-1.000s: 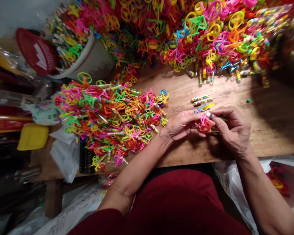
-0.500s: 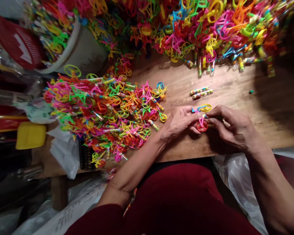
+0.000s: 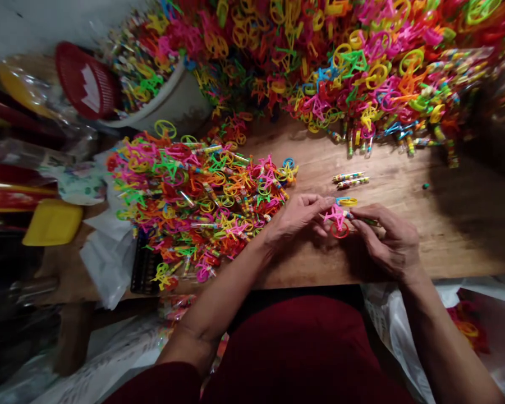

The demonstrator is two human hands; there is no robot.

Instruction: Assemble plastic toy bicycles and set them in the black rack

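Between my hands is a small plastic toy bicycle (image 3: 337,213) with a pink frame, a red wheel below and blue and yellow parts above. My left hand (image 3: 298,220) pinches its left side with thumb and fingertips. From the other side my right hand (image 3: 389,238) is closed on its end, where part of a narrow candy tube (image 3: 371,222) shows between the fingers. How tube and bicycle join is too small to make out. Just beyond my hands, two filled candy tubes (image 3: 352,182) lie side by side on the wooden table (image 3: 454,235).
A heap of toy bicycles with candy tubes (image 3: 219,196) lies to the left. A larger colourful pile (image 3: 362,73) covers the back. At the back left stands a pale bucket (image 3: 168,106) beside a red basket (image 3: 86,84). A small green piece (image 3: 425,186) lies at right.
The view has shifted, so the surroundings appear lower. My left fingers have drawn back slightly, and more of the pink frame shows. Both hands stay at the toy bicycle.
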